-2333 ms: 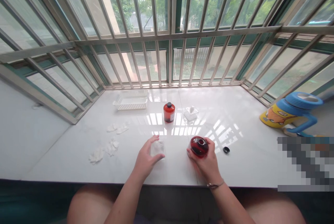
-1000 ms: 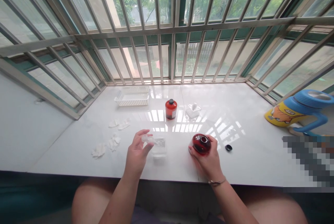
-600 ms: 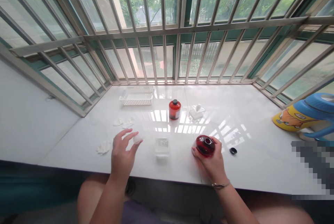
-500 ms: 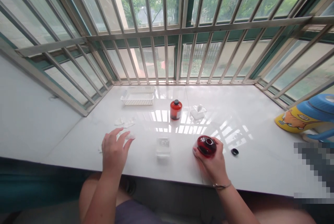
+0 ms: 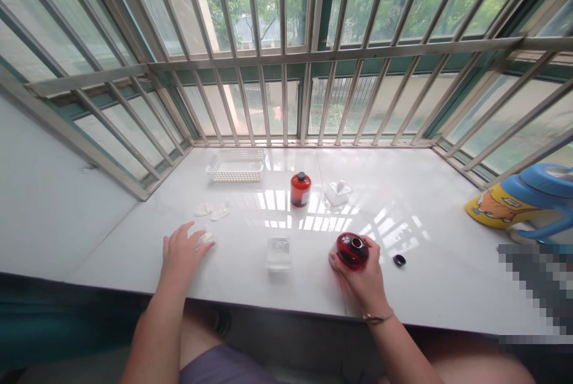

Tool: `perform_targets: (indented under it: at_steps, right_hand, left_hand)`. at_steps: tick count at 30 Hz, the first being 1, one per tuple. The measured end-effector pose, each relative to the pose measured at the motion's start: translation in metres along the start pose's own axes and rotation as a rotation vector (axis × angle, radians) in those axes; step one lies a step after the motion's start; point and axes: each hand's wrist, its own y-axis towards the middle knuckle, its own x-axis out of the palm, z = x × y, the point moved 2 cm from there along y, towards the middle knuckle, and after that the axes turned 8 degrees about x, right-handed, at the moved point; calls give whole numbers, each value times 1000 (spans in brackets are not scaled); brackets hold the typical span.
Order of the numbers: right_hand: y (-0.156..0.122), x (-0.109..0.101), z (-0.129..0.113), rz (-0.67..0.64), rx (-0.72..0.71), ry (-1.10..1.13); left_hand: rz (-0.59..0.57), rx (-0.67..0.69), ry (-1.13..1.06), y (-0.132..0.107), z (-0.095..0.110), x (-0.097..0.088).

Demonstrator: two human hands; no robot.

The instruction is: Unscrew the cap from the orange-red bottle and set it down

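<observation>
Open red bottle [image 5: 352, 251] stands on bench [image 5: 439, 288], right hand [image 5: 363, 279] wrapped around its near side. Left hand [image 5: 182, 255] flat, fingers loosely spread over white cotton pad [image 5: 205, 237]. Clear square container [image 5: 279, 252] sits between hands; black cap [image 5: 399, 260] just right of right hand.

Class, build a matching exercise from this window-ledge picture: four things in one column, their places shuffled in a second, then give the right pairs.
1 open red bottle
2 black cap
3 white basket
4 cotton pad

a far left, near the bars
b gripped by the right hand
c under the left hand fingertips
d lying loose just right of the right hand

Pairs: 1-b, 2-d, 3-a, 4-c
</observation>
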Motion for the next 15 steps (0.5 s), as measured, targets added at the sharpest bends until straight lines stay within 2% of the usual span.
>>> perform_targets:
  at_steps: [5,9,15]
  right_hand:
    - [0,0,-3,-14,-34,5]
    - [0,0,-5,-3,-42,4]
    - [0,1,-4,-8,-49,10]
  left_hand:
    - [92,68,-45,-2,19,-4]
    - [225,173,-154,-8,54,-10]
    - [259,241,-306,-18,100,-1]
